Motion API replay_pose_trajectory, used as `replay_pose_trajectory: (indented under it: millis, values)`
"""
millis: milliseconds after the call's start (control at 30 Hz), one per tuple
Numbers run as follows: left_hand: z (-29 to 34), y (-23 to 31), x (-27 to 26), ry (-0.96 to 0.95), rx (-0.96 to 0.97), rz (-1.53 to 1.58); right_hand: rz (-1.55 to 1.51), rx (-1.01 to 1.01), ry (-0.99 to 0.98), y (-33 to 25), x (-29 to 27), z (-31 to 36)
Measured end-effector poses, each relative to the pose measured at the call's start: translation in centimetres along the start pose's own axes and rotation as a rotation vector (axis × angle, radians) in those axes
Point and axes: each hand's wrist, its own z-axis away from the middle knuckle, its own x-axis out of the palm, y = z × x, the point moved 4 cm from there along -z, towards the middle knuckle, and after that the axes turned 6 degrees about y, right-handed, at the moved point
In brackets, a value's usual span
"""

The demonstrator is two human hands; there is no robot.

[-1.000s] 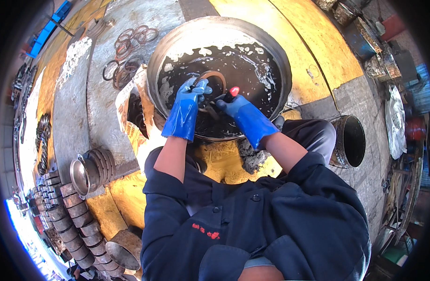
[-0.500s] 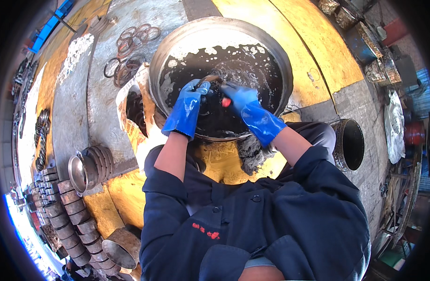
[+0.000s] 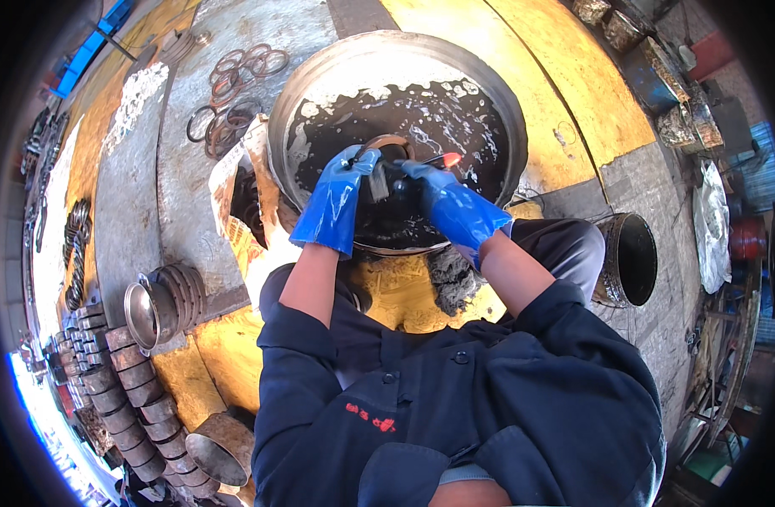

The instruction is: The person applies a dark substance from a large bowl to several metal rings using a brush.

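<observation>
My left hand, in a long blue rubber glove, is closed on the left side of a brownish metal ring. The ring is held tilted over dark liquid in a wide round metal tub. My right hand, gloved the same way, grips a brush whose red-tipped handle sticks out past the fingers. Greyish bristles seem to lie by the ring's near side, slightly blurred. Pale foam floats along the tub's far side.
Several loose rings lie left of the tub, beside a torn sack with dark rings inside. Stacked metal cylinders and a shiny metal ring stand at lower left. A dark open drum is by my right knee.
The brush has swung, so its red tip moved right and up and its bristles now show near the ring. The ring is turned more face-on to view.
</observation>
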Motion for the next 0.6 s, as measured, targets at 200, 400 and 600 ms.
replay_pose_trajectory:
  millis: [200,400,600]
  values:
    - [0.3,1.0,0.4,0.061,0.033,0.056,-0.201,0.093,0.116,2.2,-0.6,-1.0]
    - [-0.1,1.7,1.3,-0.014,0.007,0.065,1.018,-0.226,0.243,-0.4,-1.8,-2.8]
    - [-1.7,-1.5,-0.3,0.022,-0.026,0.112,1.724,-1.044,0.249,-3.5,1.1,-0.2]
